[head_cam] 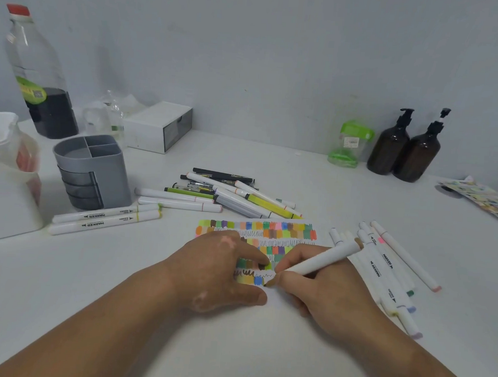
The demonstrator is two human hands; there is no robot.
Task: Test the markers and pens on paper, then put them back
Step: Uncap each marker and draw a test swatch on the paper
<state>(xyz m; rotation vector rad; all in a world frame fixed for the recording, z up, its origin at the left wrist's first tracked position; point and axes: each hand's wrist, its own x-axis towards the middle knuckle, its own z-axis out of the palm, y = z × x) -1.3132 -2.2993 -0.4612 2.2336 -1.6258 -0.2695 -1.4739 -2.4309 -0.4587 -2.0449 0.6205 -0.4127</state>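
Pressing its brown tip onto the paper (pixel 268 229), the marker (pixel 319 258) slants up and to the right out of the right grip (pixel 320 291), whose thumb and fingers curl tight round the white barrel just above the tip. The tip sits at the end of the lowest row of colour patches, with rows of swatches and scribbled lines filling the sheet above it. The left grip (pixel 222 271) lies on the paper's left part with fingers spread nearly straight, holding nothing, only pressing the sheet to the desk (pixel 120 268).

Just right of the paper, partly over its edge, a bunch of white markers (pixel 388 272) lies fanned out. Behind the paper's far edge sits a loose pile (pixel 227 193) of pens and markers, white, black and green. Left of the paper two more white markers (pixel 106 220) lie side by side. Behind those stands a grey holder (pixel 91 170), its top compartments showing nothing inside.

Farther back from the paper are a white drawer box (pixel 158 126), a red-capped bottle (pixel 36 70), a green-lidded jar (pixel 351 143) and two brown pump bottles (pixel 405 145). A white tub (pixel 5 191) sits far left of the paper, a patterned sheet (pixel 486 200) far right.
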